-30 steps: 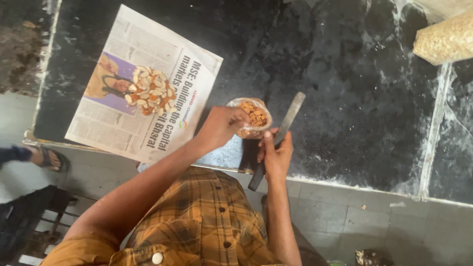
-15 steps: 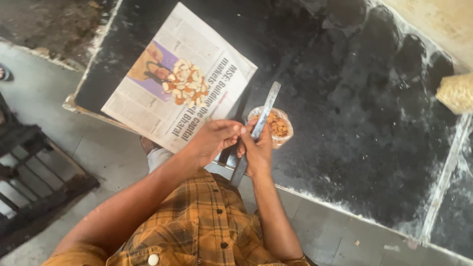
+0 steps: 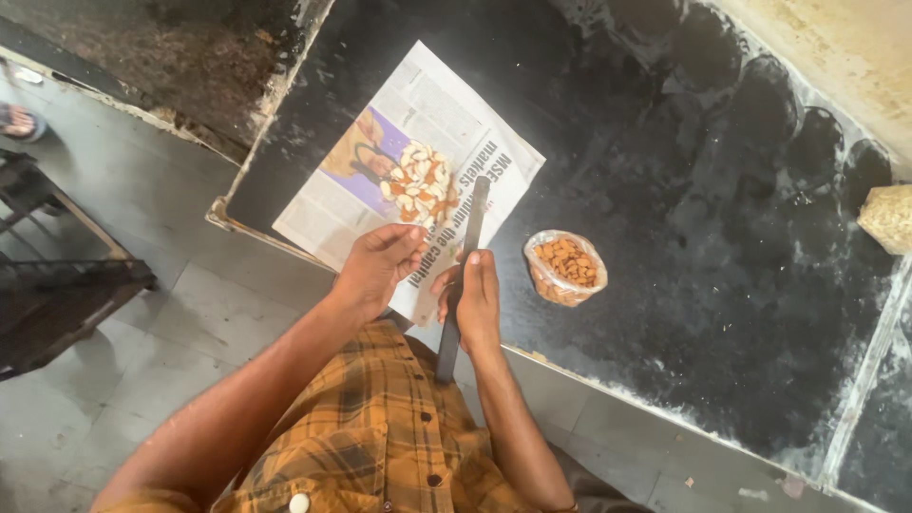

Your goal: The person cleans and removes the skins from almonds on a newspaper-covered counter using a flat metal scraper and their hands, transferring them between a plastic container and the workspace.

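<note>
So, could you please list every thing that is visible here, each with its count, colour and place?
newspaper: one, white with a purple picture, on the black slab near its edge
peeled nuts: one heap, pale and orange, on the newspaper
bag of almonds: one, clear with brown nuts, on the slab right of the paper
black slab: one, dusty
sack: one, beige, far right edge
checked shirt: one, orange
left hand: fingers curled, beside the blade
right hand: grip on a long dark blade

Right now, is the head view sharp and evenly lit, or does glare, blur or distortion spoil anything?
Head view: daylight is even, with soft sheen on the dark stone slab; the newspaper sheet, clear bag of brown nuts and long dark flat tool in the right hand read sharply; the left hand too; wide-angle bending shows at the edges.
</note>
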